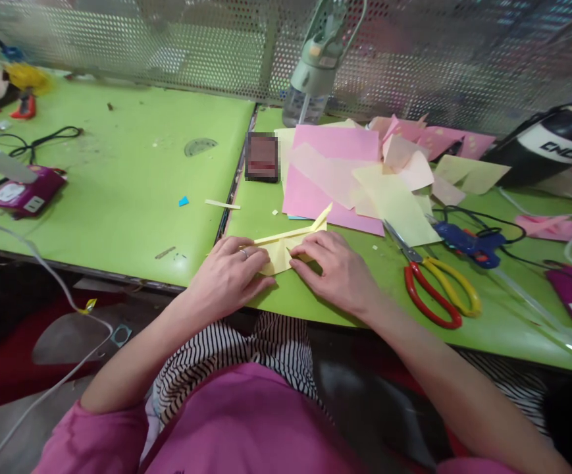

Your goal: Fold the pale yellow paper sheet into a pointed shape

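Near the middle of the frame, at the front edge of the green surface (132,164), lay a partly folded yellow paper (286,249), flat except for one thin flap that rose toward the upper right. Both hands pressed on it. The left hand (226,276) lay palm down over the paper's left part, its fingers (246,253) close together and flat, a ring on one of them. The right hand (338,270) covered the paper's right part, its fingers (310,253) curled low with the tips pinning a fold; neither hand had lifted the paper off the surface. So the paper sat between and under the two sets of fingertips, touching both.

Just above it, toward the upper middle, a pile of pink and yellow sheets (335,171) spread across the surface. Right of the right hand lay scissors (434,283) with red and yellow handles, blades pointing up and left. Beyond them, a blue glue gun (463,242) rested among black cables. At the top centre a clear water bottle (310,85) stood against a perforated metal screen (438,59). A magenta box (24,194) sat at the left.
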`<state>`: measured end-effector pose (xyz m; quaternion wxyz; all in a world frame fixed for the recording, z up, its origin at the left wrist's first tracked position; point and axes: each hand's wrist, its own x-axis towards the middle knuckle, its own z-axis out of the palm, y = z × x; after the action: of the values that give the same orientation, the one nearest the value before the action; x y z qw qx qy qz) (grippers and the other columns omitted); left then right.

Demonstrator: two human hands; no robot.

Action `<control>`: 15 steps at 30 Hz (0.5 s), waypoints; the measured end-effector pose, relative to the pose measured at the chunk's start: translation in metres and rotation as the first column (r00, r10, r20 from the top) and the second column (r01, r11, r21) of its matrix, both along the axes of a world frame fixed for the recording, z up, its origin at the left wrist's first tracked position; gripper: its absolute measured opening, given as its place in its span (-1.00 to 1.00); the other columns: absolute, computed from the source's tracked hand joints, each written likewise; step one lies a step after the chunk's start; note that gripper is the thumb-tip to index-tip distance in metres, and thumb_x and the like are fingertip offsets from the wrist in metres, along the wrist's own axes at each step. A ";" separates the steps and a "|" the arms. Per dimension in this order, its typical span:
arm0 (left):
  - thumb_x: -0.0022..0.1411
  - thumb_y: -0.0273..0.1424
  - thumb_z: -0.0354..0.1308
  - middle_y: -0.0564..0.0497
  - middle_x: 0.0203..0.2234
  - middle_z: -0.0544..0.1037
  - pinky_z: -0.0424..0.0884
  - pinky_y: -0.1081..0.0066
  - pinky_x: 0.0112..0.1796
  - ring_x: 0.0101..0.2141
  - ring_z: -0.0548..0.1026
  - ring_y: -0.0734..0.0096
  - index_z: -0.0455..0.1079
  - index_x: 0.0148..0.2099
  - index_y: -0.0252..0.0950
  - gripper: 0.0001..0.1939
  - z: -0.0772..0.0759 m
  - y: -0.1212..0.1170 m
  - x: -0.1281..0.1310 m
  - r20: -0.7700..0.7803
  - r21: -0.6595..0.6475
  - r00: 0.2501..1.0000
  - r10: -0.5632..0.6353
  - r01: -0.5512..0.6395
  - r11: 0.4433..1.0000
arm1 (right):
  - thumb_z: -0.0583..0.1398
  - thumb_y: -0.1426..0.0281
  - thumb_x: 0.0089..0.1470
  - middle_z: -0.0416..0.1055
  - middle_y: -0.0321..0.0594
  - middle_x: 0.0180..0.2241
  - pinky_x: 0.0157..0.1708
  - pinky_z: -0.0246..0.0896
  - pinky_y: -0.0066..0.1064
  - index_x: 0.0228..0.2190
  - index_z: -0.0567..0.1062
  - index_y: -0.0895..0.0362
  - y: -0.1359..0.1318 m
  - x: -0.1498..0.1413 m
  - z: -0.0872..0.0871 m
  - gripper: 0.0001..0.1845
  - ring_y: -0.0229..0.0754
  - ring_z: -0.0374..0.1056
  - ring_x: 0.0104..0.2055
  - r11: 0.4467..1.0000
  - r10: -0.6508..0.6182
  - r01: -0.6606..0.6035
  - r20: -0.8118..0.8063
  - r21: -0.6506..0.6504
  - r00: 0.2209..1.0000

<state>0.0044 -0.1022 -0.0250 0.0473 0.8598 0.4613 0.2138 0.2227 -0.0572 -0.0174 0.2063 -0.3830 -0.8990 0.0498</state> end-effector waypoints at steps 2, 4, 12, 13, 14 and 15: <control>0.29 -0.12 0.10 -0.08 -0.21 0.57 0.30 0.09 -0.04 -0.08 0.38 0.10 0.41 -0.16 -0.29 -0.68 -0.002 -0.002 0.008 -0.016 0.004 0.995 0.102 -0.102 0.995 | 0.15 0.31 0.18 0.42 -0.12 -0.27 -0.16 0.29 -0.18 -0.30 0.48 0.12 0.001 0.003 -0.003 -0.85 -0.05 0.31 -0.17 1.000 -0.006 0.006 -0.007 -0.007 1.000; 0.26 -0.12 0.14 -0.07 -0.19 0.55 0.27 0.08 -0.10 -0.14 0.36 0.09 0.43 -0.18 -0.27 -0.69 -0.003 -0.003 0.016 -0.037 0.024 0.983 0.182 -0.182 0.983 | 0.16 0.29 0.18 0.41 -0.11 -0.24 -0.14 0.30 -0.17 -0.26 0.49 0.12 0.002 0.005 -0.006 -0.82 -0.05 0.31 -0.15 1.000 -0.009 0.009 -0.011 -0.008 1.000; 0.32 -0.39 0.10 0.02 -0.33 0.52 0.27 0.27 -0.23 -0.27 0.40 0.27 0.42 -0.26 -0.23 -0.90 -0.006 -0.006 0.025 0.048 -0.066 0.983 0.176 -0.173 0.983 | 0.18 0.24 0.17 0.41 -0.07 -0.16 -0.12 0.27 -0.16 -0.12 0.51 0.12 0.005 0.011 -0.008 -0.71 -0.03 0.27 -0.12 0.999 0.044 -0.044 -0.019 -0.003 0.999; 0.33 -0.40 0.09 0.03 -0.34 0.52 0.27 0.28 -0.24 -0.28 0.40 0.28 0.42 -0.26 -0.23 -0.89 -0.007 -0.006 0.025 0.054 -0.067 0.982 0.181 -0.177 0.982 | 0.18 0.26 0.17 0.41 -0.08 -0.15 -0.12 0.25 -0.16 -0.17 0.53 0.09 0.005 0.011 -0.007 -0.75 -0.04 0.25 -0.12 0.998 0.057 -0.057 -0.016 0.003 0.998; 0.33 -0.41 0.07 0.03 -0.34 0.52 0.27 0.28 -0.25 -0.29 0.41 0.30 0.42 -0.26 -0.23 -0.88 -0.007 -0.006 0.024 0.057 -0.063 0.980 0.188 -0.185 0.981 | 0.17 0.27 0.17 0.42 -0.11 -0.12 -0.12 0.22 -0.15 -0.22 0.55 0.05 0.005 0.012 -0.006 -0.80 -0.05 0.23 -0.12 0.997 0.074 -0.074 -0.013 0.015 0.997; 0.34 -0.42 0.06 0.04 -0.34 0.52 0.27 0.28 -0.25 -0.30 0.41 0.30 0.41 -0.26 -0.23 -0.87 -0.007 -0.007 0.023 0.057 -0.054 0.978 0.199 -0.196 0.979 | 0.18 0.27 0.17 0.43 -0.15 -0.09 -0.10 0.19 -0.14 -0.26 0.55 0.03 0.005 0.013 -0.005 -0.83 -0.05 0.21 -0.11 0.995 0.092 -0.092 -0.011 0.029 0.996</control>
<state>0.0270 -0.1090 -0.0325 0.0608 0.8014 0.5476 0.2328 0.2355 -0.0522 -0.0226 0.2149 -0.3380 -0.9150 0.0488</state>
